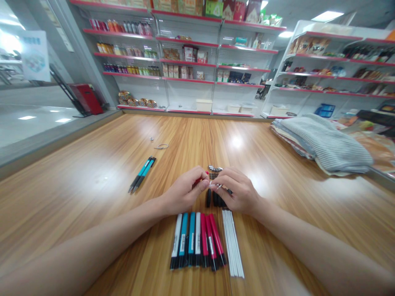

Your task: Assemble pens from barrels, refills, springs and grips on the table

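Over the middle of the table my left hand (pixel 189 187) and my right hand (pixel 237 188) meet, fingertips pinched close together. A small white piece (pixel 211 186) shows between them, too small to name. A red bit (pixel 207 173) peeks out above the left fingertips; whether that hand grips it is unclear. Black pen grips (pixel 208 198) lie just under the hands, partly hidden. Behind the fingers are small metal pen tips (pixel 215 168) and dark springs (pixel 213 176). Nearer to me lie a row of white, blue and pink pen barrels (pixel 191 236) and several white refills (pixel 233 246).
Two blue-and-black pens (pixel 142 174) lie to the left on the wooden table (pixel 117 246). A thin ring-shaped loop (pixel 161 146) and a tiny piece (pixel 151 139) are beyond them. Folded cloths (pixel 327 142) are stacked at the right; stocked shelves (pixel 188 61) stand behind.
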The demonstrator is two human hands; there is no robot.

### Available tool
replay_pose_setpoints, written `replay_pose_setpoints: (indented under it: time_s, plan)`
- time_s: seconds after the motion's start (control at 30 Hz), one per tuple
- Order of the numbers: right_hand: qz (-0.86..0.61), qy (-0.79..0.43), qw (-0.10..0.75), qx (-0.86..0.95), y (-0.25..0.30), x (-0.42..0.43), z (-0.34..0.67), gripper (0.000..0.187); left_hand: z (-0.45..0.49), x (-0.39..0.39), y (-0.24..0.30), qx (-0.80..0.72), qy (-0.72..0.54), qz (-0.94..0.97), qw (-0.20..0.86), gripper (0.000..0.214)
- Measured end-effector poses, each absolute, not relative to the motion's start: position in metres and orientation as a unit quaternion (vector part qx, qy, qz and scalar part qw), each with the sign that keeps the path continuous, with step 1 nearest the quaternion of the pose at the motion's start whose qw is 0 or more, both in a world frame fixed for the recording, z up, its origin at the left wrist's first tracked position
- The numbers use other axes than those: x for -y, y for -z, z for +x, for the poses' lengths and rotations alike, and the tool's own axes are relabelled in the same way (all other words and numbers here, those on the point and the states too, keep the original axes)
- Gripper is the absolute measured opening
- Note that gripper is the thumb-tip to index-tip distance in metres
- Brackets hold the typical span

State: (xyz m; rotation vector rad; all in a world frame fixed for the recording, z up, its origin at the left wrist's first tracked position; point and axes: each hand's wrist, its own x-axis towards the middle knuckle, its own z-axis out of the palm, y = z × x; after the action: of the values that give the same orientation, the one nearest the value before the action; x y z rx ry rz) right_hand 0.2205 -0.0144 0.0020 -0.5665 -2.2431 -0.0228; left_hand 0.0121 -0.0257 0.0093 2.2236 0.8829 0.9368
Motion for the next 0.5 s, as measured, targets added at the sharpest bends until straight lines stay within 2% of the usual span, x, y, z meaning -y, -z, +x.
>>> replay_pose_setpoints:
  time_s: [0.17, 0.27, 0.5]
  plan:
    - [-0.257, -0.018, 0.435, 0.863, -0.0009, 0.0133, 0.2226, 0.008, 0.0097, 0.0258, -0.0024, -0.359, -0.388, 0.797, 0.293, 0.016]
    - [-0.265, -0.013, 0.433, 0.862, -0.0008, 0.0128, 0.2232, 0.007, 0.0103, 0.0257, 0.0008, -0.343, -0.411, 0.791, 0.297, 0.022]
    - [-0.259, -0.011, 0.420, 0.870, -0.0006, 0.0144, 0.2216, 0.007, 0.0106, 0.0252, -0.0019, -0.348, -0.382, 0.821, 0.242, 0.021]
